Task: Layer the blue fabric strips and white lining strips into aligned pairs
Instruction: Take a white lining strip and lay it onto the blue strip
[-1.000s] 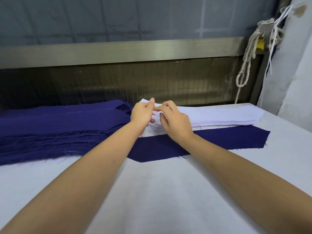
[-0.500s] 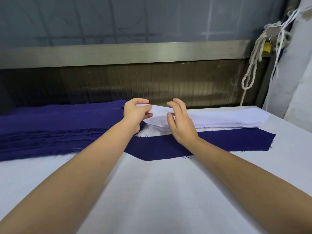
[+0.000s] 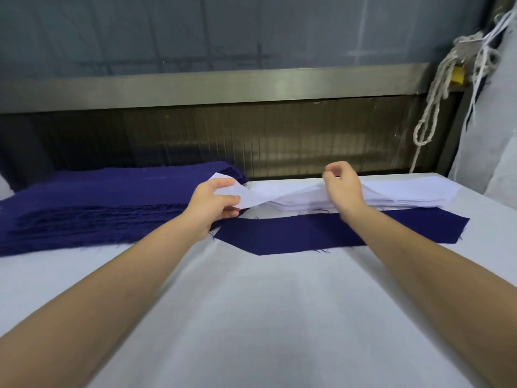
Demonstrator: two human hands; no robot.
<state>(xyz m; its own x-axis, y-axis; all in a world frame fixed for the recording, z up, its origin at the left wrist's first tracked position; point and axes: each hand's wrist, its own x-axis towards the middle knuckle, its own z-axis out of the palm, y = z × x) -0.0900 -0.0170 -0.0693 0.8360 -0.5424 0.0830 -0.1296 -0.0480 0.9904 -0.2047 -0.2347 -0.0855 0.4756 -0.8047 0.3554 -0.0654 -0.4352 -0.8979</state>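
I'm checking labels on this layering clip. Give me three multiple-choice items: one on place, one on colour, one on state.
1. Where does the single blue fabric strip lie? A on the blue stack; B on the table, in front of the white lining stack; C in a hand.
2. What colour is the lining strip the left hand pinches? A blue; B yellow; C white.
3. Its pinched end is: A lifted; B lying flat; C knotted.
B: it lies flat there. C: it shows white. A: it is raised off the stack.

Navy strip (image 3: 335, 231) before white lining stack (image 3: 405, 196); navy pile (image 3: 98, 203) left of stack (both solid); lining strip (image 3: 251, 196) white; table (image 3: 265, 317) pale grey.
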